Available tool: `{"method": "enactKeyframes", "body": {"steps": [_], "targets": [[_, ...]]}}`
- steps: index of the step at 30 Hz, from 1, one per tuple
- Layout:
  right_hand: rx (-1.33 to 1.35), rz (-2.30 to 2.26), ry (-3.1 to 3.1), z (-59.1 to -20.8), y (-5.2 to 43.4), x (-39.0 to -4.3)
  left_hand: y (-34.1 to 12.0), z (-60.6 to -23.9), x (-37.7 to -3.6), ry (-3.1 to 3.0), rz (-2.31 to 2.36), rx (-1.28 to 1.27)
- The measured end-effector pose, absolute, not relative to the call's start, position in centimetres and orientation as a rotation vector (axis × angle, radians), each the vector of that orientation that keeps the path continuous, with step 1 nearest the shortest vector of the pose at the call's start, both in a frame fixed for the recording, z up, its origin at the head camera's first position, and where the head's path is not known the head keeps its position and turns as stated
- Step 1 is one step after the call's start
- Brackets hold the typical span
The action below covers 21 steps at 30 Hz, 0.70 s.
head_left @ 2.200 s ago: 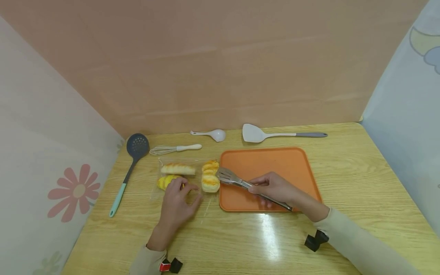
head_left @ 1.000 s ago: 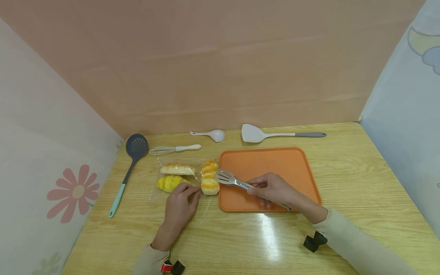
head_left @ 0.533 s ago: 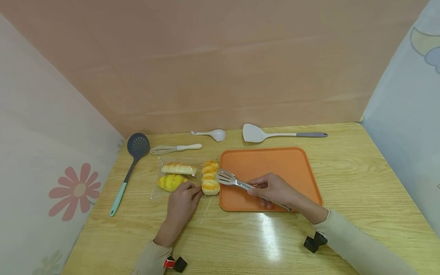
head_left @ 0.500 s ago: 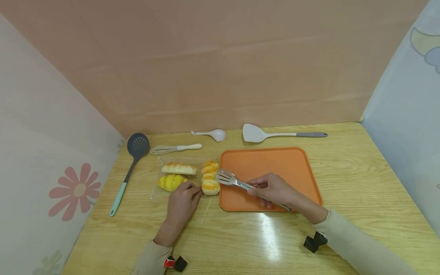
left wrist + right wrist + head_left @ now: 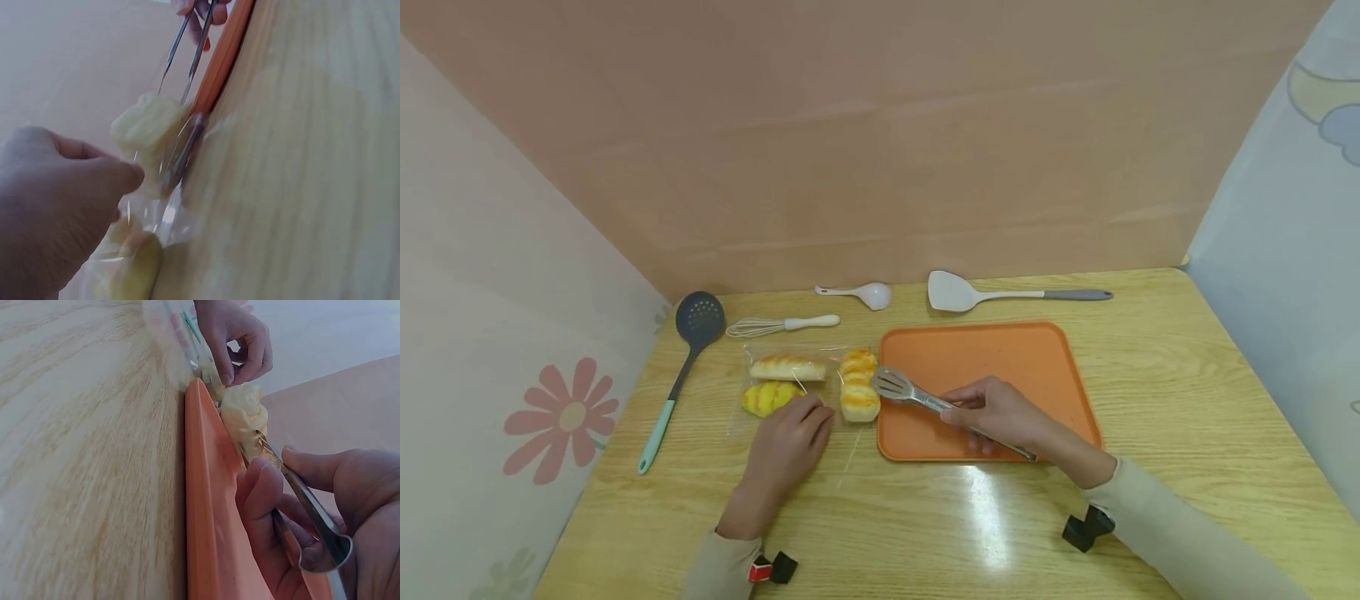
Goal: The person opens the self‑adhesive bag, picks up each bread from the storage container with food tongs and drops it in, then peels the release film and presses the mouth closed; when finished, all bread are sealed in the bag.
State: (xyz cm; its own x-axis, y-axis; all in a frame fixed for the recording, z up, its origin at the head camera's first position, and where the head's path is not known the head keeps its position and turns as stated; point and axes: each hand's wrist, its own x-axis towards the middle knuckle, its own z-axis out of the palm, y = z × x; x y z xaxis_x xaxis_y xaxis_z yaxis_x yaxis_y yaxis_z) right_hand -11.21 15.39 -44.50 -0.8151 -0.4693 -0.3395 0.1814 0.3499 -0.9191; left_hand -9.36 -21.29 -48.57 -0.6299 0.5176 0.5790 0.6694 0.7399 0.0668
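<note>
Left hand (image 5: 787,446), clear bag (image 5: 167,215) pinched in closed fingertips, is drawn slightly back; tongs (image 5: 928,401) are gripped by right hand (image 5: 1000,414), segmented bread (image 5: 859,392) between hands: bag seemingly being peeled off.

The wood-grained table (image 5: 1187,417) bears a skimmer (image 5: 701,320), whisk (image 5: 790,324), ladle (image 5: 873,295), spatula (image 5: 955,292), clear plastic bag (image 5: 832,360) and orange tray (image 5: 1000,354).

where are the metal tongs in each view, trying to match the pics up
Head: the metal tongs are just below and right of centre, slanting over the orange tray's left edge, held in the right hand.
Left wrist: metal tongs at top centre, prongs pointing down.
Right wrist: metal tongs right of centre, lower half.
Shared landmark: the orange tray, visible in all three.
</note>
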Motion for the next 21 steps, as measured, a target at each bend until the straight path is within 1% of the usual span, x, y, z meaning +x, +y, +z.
{"method": "enactKeyframes", "body": {"steps": [4, 7, 12, 16, 21], "targets": [[-0.217, -1.525, 2.038, -44.5, 15.2, -11.1, -22.0, -48.3, -9.5, -2.367, -0.353, -1.005], [-0.188, -1.56, 2.0, -44.6, 14.8, -10.9, -22.2, -48.3, -9.6, -2.335, -0.347, -1.037], [-0.199, -1.552, 2.012, -44.6, 14.4, -10.7, -22.3, -48.4, -9.7, -2.296, -0.367, -1.012], [-0.265, -1.478, 2.053, -44.2, 14.6, -10.3, -22.3, -48.5, -9.7, -2.294, -0.403, -0.983], [-0.348, -1.449, 1.962, -43.3, 14.9, -10.5, -22.2, -48.4, -9.7, -2.293, -0.438, -0.967]]}}
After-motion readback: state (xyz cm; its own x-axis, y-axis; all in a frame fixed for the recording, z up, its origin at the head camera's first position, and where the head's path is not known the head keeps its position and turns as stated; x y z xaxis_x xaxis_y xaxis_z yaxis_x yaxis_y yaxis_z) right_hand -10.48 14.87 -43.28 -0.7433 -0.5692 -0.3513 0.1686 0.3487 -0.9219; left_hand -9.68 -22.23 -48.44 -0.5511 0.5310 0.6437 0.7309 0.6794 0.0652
